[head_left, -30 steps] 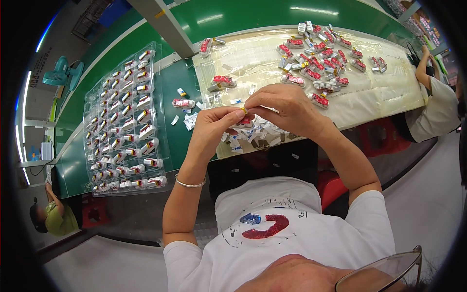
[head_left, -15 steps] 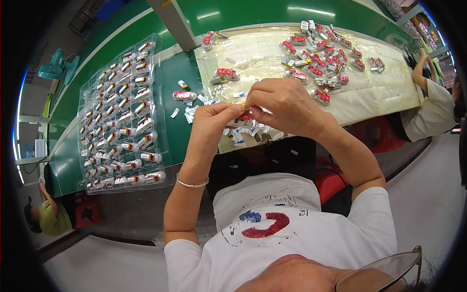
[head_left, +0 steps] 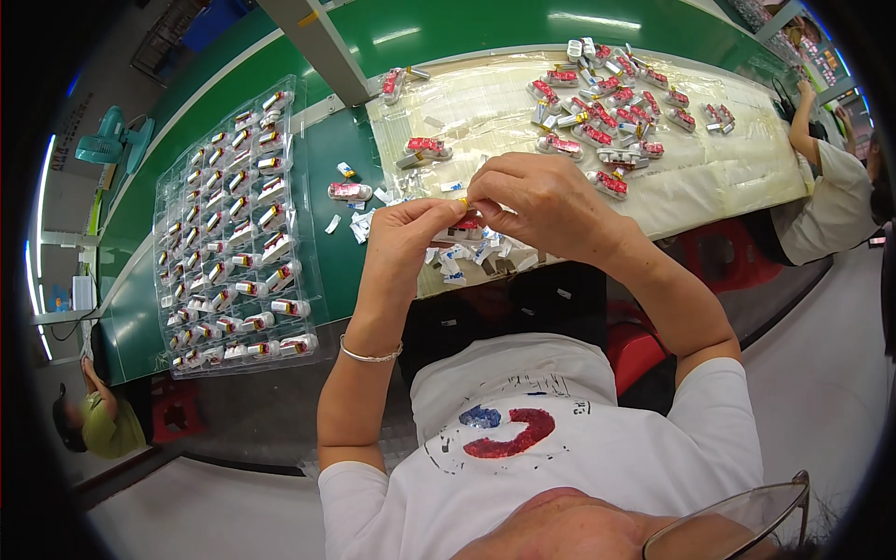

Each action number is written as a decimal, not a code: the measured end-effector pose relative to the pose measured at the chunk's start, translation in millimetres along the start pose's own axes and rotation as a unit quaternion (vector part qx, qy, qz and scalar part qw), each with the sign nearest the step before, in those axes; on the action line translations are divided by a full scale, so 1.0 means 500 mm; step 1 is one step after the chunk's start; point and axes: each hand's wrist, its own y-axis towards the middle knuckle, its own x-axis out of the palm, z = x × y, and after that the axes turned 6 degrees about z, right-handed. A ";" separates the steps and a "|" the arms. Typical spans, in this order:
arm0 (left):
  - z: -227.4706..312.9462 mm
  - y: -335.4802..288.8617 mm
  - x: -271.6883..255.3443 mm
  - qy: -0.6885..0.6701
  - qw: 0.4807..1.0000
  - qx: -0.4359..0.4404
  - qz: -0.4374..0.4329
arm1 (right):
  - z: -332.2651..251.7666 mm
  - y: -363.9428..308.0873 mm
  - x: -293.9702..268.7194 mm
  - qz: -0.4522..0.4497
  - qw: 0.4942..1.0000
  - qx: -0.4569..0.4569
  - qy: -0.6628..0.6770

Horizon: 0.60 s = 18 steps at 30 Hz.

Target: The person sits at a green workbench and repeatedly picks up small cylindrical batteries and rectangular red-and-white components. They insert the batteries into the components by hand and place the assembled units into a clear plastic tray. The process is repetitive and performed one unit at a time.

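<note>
Both hands meet over the near edge of the green bench (head_left: 411, 37). Left hand (head_left: 411, 245) and right hand (head_left: 537, 201) pinch one small silver-and-red part (head_left: 465, 227) between thumb and fingertips, fingers pressed together on it; a bit of yellow tape (head_left: 464, 202) shows at the fingertips. The part is held in the air just above a litter of small white peel-off scraps (head_left: 467, 257), not resting on the bench.

Progress, judged from how things lie: the clear blister tray (head_left: 233, 224) on the left looks nearly full w/ finished pieces, row after row, only a few pockets seem bare near the top. So a big share looks done. Still left: a loose heap of red-topped parts (head_left: 607, 93) on the plastic sheet (head_left: 728, 177) at far right, plus a few strays (head_left: 425, 149) nearer the hands and one (head_left: 350, 190) by the tray. Can't tell which strays are finished vs. waiting.

Another person's sleeve and arm (head_left: 821, 177) sit at the right end of the bench, a third person (head_left: 98, 425) crouches lower left, a teal fan (head_left: 107, 145) stands beyond the tray.
</note>
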 end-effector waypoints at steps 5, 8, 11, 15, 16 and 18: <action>0.005 -0.001 0.011 0.010 1.000 0.026 -0.009 | 0.003 -0.001 -0.004 -0.017 0.999 -0.012 -0.027; -0.002 0.003 0.010 0.011 1.000 0.024 -0.013 | 0.006 -0.001 0.000 -0.019 0.999 -0.007 -0.028; 0.002 0.004 0.012 0.022 1.000 0.014 -0.001 | 0.014 -0.007 0.000 -0.008 1.000 -0.006 -0.012; 0.002 0.005 0.012 0.028 0.999 0.017 0.002 | 0.013 -0.007 0.001 -0.010 1.000 -0.004 -0.029; 0.001 0.005 0.012 0.027 0.999 0.021 0.004 | 0.012 -0.007 0.004 -0.016 0.999 -0.003 -0.045; -0.001 0.002 0.013 0.026 0.999 0.030 0.009 | 0.011 -0.007 0.007 -0.015 0.999 -0.003 -0.040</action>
